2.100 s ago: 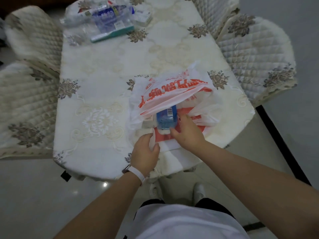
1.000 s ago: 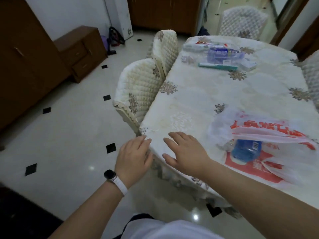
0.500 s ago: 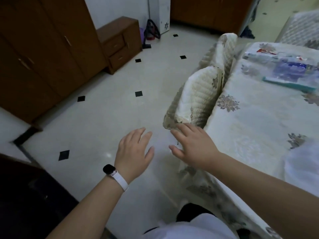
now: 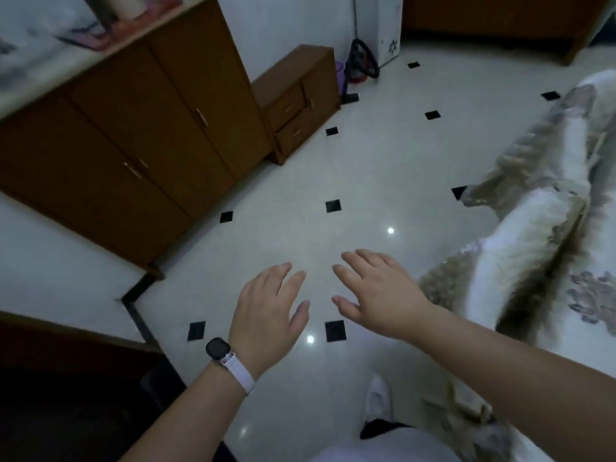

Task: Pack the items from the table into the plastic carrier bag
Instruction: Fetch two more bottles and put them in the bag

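Bag gone from view; left hand [image 4: 266, 315], right hand [image 4: 376, 291] spread empty over floor [image 4: 300, 235] (chair [image 4: 533, 221] right, cabinet [image 4: 133, 135] left).

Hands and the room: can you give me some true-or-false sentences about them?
1. The left hand holds nothing. True.
2. The right hand grips a bottle. False: its fingers are spread and it holds nothing.
3. A watch sits on the left wrist. True.
4. The floor is plain brown. False: it is pale with small black squares.
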Motion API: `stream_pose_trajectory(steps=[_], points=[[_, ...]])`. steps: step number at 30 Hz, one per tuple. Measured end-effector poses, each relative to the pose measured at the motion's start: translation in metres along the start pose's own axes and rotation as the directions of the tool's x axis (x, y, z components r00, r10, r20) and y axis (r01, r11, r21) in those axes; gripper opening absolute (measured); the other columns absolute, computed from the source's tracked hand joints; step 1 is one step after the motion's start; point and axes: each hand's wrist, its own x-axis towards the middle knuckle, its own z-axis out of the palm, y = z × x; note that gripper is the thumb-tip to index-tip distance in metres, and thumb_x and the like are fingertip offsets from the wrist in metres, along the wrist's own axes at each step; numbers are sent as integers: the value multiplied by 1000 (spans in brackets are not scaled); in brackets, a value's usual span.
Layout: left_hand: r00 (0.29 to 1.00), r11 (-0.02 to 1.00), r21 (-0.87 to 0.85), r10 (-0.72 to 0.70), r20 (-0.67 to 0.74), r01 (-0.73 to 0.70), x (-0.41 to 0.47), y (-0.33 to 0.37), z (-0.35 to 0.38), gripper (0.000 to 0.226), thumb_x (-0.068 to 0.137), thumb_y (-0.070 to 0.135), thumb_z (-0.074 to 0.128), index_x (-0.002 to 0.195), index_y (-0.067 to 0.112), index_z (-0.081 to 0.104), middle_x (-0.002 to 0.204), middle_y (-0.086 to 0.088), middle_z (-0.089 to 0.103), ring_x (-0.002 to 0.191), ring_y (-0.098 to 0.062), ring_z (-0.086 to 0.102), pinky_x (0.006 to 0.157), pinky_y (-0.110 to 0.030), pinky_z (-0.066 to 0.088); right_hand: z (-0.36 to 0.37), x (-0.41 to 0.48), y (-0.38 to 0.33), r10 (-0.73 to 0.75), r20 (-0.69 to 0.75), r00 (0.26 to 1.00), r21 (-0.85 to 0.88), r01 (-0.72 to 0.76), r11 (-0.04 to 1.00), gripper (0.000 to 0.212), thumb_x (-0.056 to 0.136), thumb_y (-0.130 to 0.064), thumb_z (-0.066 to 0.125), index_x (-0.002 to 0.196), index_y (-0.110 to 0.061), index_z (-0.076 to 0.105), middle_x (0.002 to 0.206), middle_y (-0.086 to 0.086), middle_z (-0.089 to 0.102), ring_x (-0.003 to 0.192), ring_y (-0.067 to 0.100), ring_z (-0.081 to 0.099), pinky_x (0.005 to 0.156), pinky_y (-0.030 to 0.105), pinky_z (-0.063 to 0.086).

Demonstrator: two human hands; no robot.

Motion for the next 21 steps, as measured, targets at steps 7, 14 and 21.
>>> stream_pose_trajectory(steps=[7,14,21], points=[[998,993,108,55,-21,-52,107,-26,-11,47,89,40,56,130,16,58,132,-9,59,119,-28,55,94,-43,47,-10,90,60,-30,-113,993,-7,29,1000,54,88,-52,45,116,-10,65,120,13,64,109,34,59,88,43,49],[978,979,80,194,-75,-188,197,-47,4,46,88,39,54,126,14,61,127,-11,62,116,-30,57,92,-44,47,-8,135,104,85,-185,979,-22,-90,996,53,88,-52,45,116,-11,65,117,11,64,107,34,59,87,43,49],[936,947,-7,316,-158,-321,305,-91,53,43,89,40,53,123,15,64,123,-8,64,113,-29,58,93,-40,42,13,199,154,218,-203,955,-108,-243,964,51,87,-51,49,115,-12,66,117,10,65,106,32,60,87,41,48]])
